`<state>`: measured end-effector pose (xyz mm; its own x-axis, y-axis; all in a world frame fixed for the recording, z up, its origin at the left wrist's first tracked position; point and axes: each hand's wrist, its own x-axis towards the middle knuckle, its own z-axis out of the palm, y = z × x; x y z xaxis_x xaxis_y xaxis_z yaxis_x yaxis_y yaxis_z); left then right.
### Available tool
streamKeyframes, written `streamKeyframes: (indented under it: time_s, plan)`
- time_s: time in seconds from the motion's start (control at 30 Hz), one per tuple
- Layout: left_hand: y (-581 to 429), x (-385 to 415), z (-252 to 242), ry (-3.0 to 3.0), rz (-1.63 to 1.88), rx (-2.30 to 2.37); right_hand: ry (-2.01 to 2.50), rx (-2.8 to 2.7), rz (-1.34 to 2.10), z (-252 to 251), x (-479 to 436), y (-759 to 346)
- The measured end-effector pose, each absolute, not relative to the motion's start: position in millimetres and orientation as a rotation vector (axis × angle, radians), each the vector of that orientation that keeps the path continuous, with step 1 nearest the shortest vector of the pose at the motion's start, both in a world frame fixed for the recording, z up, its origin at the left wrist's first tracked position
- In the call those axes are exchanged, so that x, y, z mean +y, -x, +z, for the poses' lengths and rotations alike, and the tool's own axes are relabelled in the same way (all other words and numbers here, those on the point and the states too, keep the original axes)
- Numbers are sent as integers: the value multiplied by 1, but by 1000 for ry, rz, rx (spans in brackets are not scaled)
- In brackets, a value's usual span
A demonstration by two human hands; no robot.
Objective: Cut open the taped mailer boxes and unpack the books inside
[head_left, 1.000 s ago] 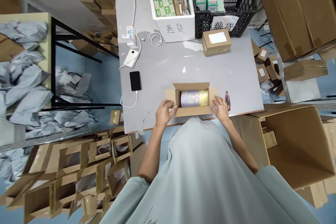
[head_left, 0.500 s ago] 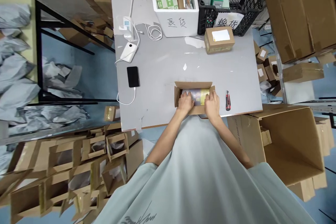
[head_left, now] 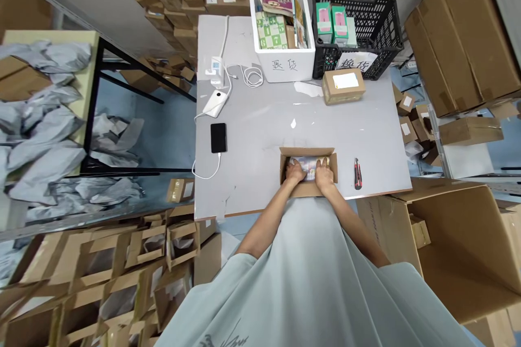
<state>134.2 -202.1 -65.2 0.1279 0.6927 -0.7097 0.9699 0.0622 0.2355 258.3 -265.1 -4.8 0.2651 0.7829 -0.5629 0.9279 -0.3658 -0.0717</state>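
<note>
An open cardboard box (head_left: pixel 307 190) stands at the near edge of the grey table (head_left: pixel 260 135). Inside it lies a colourful item (head_left: pixel 309 166) with purple and yellow areas. My left hand (head_left: pixel 295 172) reaches into the left part of the box, fingers spread on the item. On the right side, my right hand (head_left: pixel 323 173) rests with its fingers apart on the item's yellow end. Neither hand grips anything visible. A red and black box cutter (head_left: pixel 357 173) lies on the table to the right of the box.
At the table's back are a white bin (head_left: pixel 287 65) of books, a black crate (head_left: pixel 376 38) and a closed carton (head_left: pixel 344 87). A black phone (head_left: pixel 218 137), power bank (head_left: pixel 215 103) and cables lie left. A large open carton (head_left: pixel 382 222) stands near right.
The camera view has shifted, so the table shows lower. My right hand has moved from the box's right edge inward onto the item. My left hand stays on the item.
</note>
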Motion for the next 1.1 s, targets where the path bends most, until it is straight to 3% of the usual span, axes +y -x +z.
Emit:
streamKeyframes:
  time_s: [0.47, 0.87, 1.1]
  plan:
    - [-131, -195, -63, -1567, -503, 1668, -2194, 1631, -776, -21, -263, -259]
    - [-109, -240, -1, -1874, -72, 1471, -2073, 1849, -949, 10, -289, -272]
    - [-114, -255, 11, -1924, 104, 1265, -2054, 1921, -1112, 27, -305, -294]
